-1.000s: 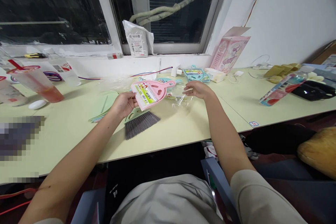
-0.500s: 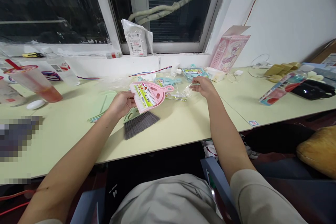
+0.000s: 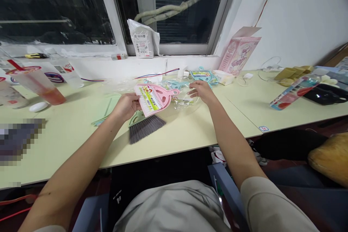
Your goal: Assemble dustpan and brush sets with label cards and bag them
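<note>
A small pink dustpan (image 3: pixel 162 96) with a colourful label and a white-bristled brush nested in it is tilted above the table. My left hand (image 3: pixel 127 106) is closed on its wide left end, with the handle pointing right. My right hand (image 3: pixel 201 91) has its fingers curled at the edge of a clear plastic bag (image 3: pixel 181 103), just right of the dustpan handle. Below the dustpan lies a green brush (image 3: pixel 146 128) with dark grey bristles, its top partly hidden by the dustpan. Green dustpans (image 3: pixel 104 107) rest beyond my left wrist.
Blue dustpan sets (image 3: pixel 202 75) lie toward the wall. A pink box (image 3: pixel 240 52) stands at the back right, and a drink cup (image 3: pixel 40 85) at the left. A white mouse (image 3: pixel 38 107) sits by the cup. At the right is a patterned bottle (image 3: pixel 293 92).
My right hand has moved left toward the dustpan handle, and the clear plastic bag now bunches beside it. My left hand keeps the pink dustpan in nearly the same place.
</note>
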A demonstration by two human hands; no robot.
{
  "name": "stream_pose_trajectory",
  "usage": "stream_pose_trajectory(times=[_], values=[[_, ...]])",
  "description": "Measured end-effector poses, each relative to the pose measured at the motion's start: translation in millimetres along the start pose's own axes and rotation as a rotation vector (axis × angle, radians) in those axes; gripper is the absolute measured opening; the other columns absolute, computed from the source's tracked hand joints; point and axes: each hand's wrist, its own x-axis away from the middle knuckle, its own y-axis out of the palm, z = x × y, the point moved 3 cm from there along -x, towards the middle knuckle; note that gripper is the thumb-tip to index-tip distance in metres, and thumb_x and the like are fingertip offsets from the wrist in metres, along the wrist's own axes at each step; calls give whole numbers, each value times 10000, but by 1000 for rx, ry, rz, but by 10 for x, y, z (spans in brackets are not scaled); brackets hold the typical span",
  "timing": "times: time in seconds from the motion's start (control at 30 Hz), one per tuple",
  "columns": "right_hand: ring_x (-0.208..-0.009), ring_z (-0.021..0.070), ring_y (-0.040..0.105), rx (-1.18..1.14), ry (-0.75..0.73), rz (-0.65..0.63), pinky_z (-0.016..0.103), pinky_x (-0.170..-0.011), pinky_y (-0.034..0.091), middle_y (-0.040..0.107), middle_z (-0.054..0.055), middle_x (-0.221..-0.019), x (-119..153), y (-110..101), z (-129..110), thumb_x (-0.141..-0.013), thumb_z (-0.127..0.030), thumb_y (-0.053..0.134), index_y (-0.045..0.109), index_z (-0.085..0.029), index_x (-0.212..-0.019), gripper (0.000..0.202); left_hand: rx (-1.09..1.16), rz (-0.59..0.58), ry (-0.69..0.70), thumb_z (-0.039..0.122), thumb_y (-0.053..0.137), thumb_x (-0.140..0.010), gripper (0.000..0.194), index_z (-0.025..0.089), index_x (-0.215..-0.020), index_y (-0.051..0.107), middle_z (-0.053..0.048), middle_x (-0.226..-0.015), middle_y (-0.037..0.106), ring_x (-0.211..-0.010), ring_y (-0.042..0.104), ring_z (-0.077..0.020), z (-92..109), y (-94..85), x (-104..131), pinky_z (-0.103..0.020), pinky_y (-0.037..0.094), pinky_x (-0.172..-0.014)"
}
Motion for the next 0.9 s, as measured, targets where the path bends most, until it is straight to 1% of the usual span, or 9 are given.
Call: stream_pose_trajectory(times=[0.13,0.27,0.37,0.43,0.6,0.67,0.8,0.9], values=[[-622,194,733,-3,6,-3,295,-496,605,650,33,-800,49,103,-17,-786,-224,777,597,-180,-755,189,18,11,5,70,605,-773,368,-32,-1106,725,-254,-1026,760,-954,763,-354,-2,7,4,-546,650,-834],[-625,190,723,-44,18,-21,304,-510,614,654,35,-805,50,183,39,-799,-225,764,608,-179,-767,165,22,10,-7,57,594,-784,350,-26,-1097,725,-256,-1044,757,-957,762,-346,-18,36,21,-544,650,-833],[-653,185,725,-73,25,-63,318,-573,638,659,37,-796,48,247,78,-815,-243,755,615,-181,-780,158,28,9,-21,49,580,-804,345,-20,-1108,726,-257,-1066,755,-960,764,-335,-30,49,27,-518,656,-829],[-681,204,741,-93,34,-97,343,-620,653,659,43,-784,57,284,83,-827,-245,733,622,-177,-785,136,38,10,-32,39,571,-813,355,-14,-1128,725,-254,-1081,755,-960,765,-328,-36,46,22,-494,662,-818],[-723,250,770,-188,79,-162,431,-741,673,700,74,-784,92,305,64,-824,-188,650,649,-161,-825,27,63,4,-51,11,537,-833,392,-13,-1185,709,-256,-1151,744,-941,771,-301,-48,14,-11,-422,677,-750],[-737,258,776,-203,93,-178,445,-769,672,727,96,-787,98,295,66,-820,-151,624,657,-155,-848,43,63,-7,-56,3,533,-838,406,-10,-1206,704,-255,-1158,744,-946,772,-300,-54,12,-17,-413,680,-741],[-723,239,778,-220,118,-225,461,-808,670,761,108,-804,102,312,79,-791,-29,592,654,-151,-893,171,51,-27,-87,6,533,-865,389,2,-1215,703,-251,-1158,746,-975,772,-303,-77,35,-3,-401,683,-746],[-712,216,778,-232,132,-231,424,-800,677,769,95,-820,111,346,78,-829,-4,589,655,-155,-901,179,50,-21,-105,9,519,-887,365,-2,-1205,698,-251,-1168,744,-988,772,-295,-87,49,12,-356,683,-720]])
